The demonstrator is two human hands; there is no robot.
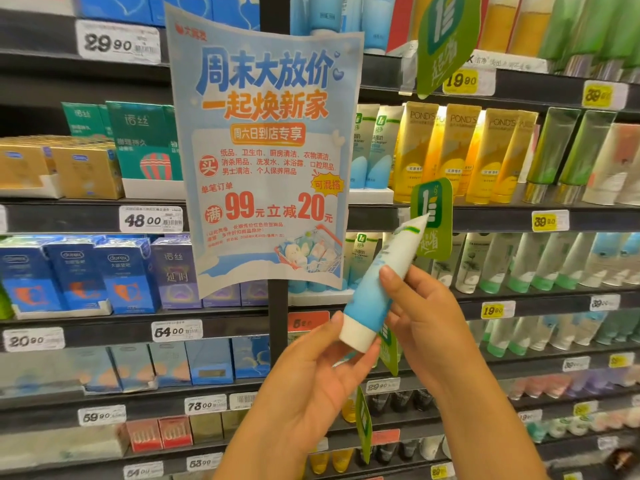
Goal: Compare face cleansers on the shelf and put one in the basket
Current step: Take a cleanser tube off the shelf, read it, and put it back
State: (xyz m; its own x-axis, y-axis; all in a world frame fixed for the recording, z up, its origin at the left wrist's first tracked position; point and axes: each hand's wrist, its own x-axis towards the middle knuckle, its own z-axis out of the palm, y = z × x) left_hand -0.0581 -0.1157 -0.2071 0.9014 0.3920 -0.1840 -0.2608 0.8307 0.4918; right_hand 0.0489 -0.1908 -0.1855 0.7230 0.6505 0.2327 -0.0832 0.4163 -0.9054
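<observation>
Holding a blue-and-white soft plastic cleanser tube up in front of the shelves, both hands share the work: the left hand pinches the white cap end between thumb and fingers, and the right hand wraps its fingers round the blue middle of the body. The tube tilts, cap down and to the left, crimped end up toward a green leaf-shaped shelf tag.

The step in hand looks like the comparing itself. To do it well, turn the tube slowly with the right fingers while the left steadies the cap, so the printed side faces the eyes; its small text is too blurred here to read, so bringing it closer would probably help. Check it against the matching blue tubes on the shelf just behind, and the yellow squeeze tubes beside them, and read the yellow price labels along the shelf edge.

A large pale-blue paper sale poster hangs to the left. No basket is in view.
</observation>
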